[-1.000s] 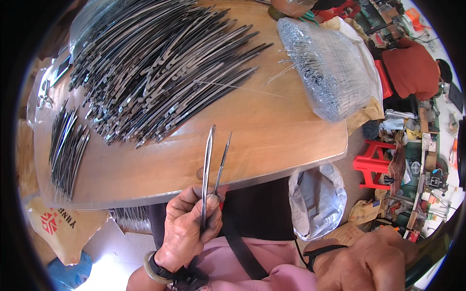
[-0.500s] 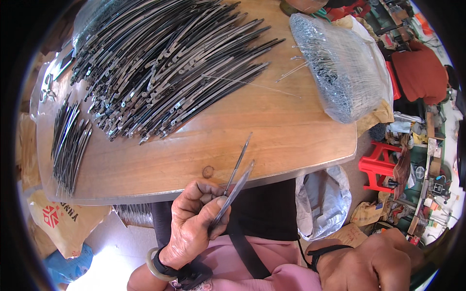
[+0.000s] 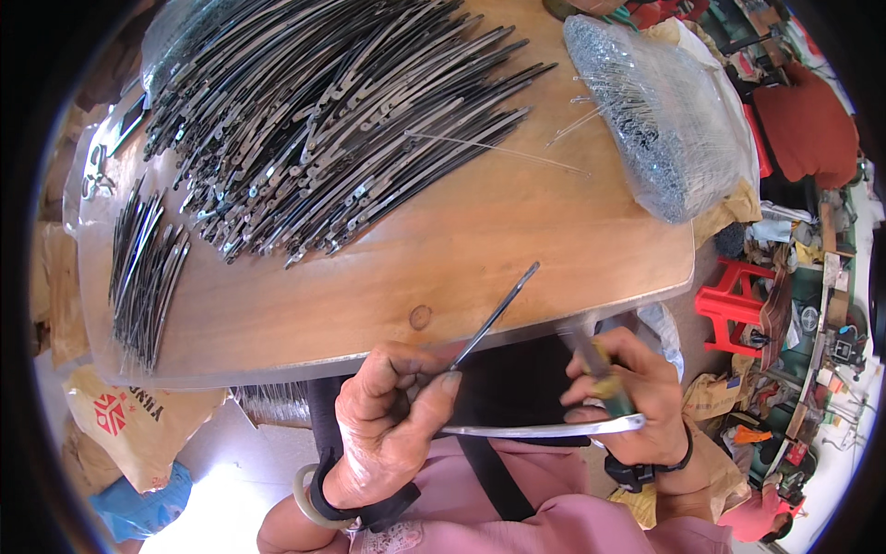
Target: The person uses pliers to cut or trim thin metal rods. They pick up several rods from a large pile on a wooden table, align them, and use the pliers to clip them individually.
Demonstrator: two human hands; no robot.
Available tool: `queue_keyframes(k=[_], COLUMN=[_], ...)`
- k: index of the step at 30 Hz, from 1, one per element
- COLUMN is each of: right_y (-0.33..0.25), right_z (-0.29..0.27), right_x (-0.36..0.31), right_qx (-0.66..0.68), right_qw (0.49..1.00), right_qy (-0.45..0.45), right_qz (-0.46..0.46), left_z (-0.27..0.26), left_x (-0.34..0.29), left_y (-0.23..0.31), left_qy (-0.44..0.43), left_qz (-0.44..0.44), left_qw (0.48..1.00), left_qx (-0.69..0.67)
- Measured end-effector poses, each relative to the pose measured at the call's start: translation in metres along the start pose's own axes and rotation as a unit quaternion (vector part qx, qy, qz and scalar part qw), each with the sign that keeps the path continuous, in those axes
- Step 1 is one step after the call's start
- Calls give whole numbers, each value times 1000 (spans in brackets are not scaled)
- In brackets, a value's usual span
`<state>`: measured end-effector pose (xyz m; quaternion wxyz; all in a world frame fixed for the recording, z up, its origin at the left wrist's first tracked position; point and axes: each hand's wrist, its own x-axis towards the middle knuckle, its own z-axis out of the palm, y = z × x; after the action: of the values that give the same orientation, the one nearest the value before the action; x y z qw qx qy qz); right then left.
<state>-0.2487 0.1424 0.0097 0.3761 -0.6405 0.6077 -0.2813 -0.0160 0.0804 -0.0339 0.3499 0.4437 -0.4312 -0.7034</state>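
Observation:
My left hand (image 3: 388,420) grips two thin metal strips: one strip (image 3: 494,314) points up and to the right over the table edge, the other, a curved strip (image 3: 535,430), runs sideways to the right. My right hand (image 3: 632,397) holds a tool with a yellow and green handle (image 3: 604,379) and touches the far end of the curved strip. Both hands sit just below the front edge of the wooden table (image 3: 461,249). A big heap of dark metal strips (image 3: 314,129) covers the table's far left part.
A smaller bundle of strips (image 3: 143,268) lies at the table's left edge. A clear plastic bag of thin wires (image 3: 664,111) rests at the far right, with loose wires (image 3: 498,150) beside it. A red stool (image 3: 729,305) and clutter stand to the right; bags (image 3: 129,425) lie lower left.
The two strips in my left hand have spread apart, one swinging down to horizontal. My right hand has come up from the lower right with a tool and met the strip's end.

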Motion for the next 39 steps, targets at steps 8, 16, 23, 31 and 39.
queue_keyframes(k=[8,16,23,31,39], right_y=[1,2,-4,-16,-23], right_z=[15,24,36,70,93], right_x=[14,18,42,55,43], right_qx=[-12,-61,-131,-9,8], right_qw=[992,985,965,992,994], right_qy=[-126,-142,-170,-36,10], right_qz=[-31,-79,-149,-123,-105], left_z=[-5,-14,-26,-37,-24], left_x=[-7,-5,-8,14,21], left_y=[10,2,11,21,24], left_qy=[-10,-39,35,8,50], left_qz=[16,41,0,23,-38], left_qw=[999,997,999,957,921], left_qx=[33,54,-30,-290,-385])
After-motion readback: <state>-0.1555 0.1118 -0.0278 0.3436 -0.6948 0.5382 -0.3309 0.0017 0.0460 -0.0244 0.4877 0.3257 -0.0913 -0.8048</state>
